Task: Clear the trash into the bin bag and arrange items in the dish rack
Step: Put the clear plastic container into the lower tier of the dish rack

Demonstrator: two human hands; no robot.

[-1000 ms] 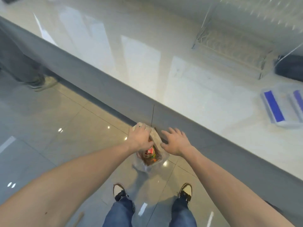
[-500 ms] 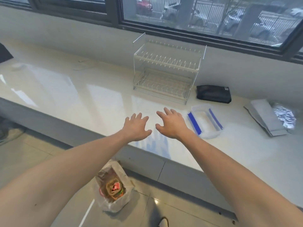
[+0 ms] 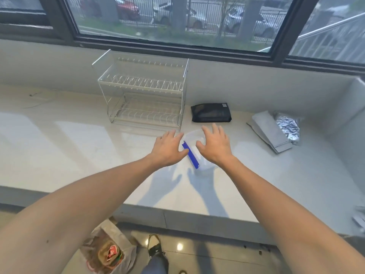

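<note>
**A:** ok so where's this at? Near left on the floor there's the bin bag (image 3: 107,252) with wrappers in it, so I'd guess the trash part is mostly handled.

**B:** yeah, reads like the rack step now. The rack (image 3: 143,91) sits far left of centre on the bench (image 3: 59,143), both tiers bare. Left hand (image 3: 167,148) is spread wide, holding nothing, just left of the tub (image 3: 194,150), the clear one with blue clips.

**A:** and the right hand (image 3: 215,147)?

**B:** same, fingers splayed, empty, over the tub's right side. Can't tell if it's touching. Next move probably needs both hands to close on the tub's sides and lift it to the rack just beyond.

**A:** far right there's still a pouch (image 3: 211,112), grey packet (image 3: 268,131) and foil (image 3: 288,127).
</note>
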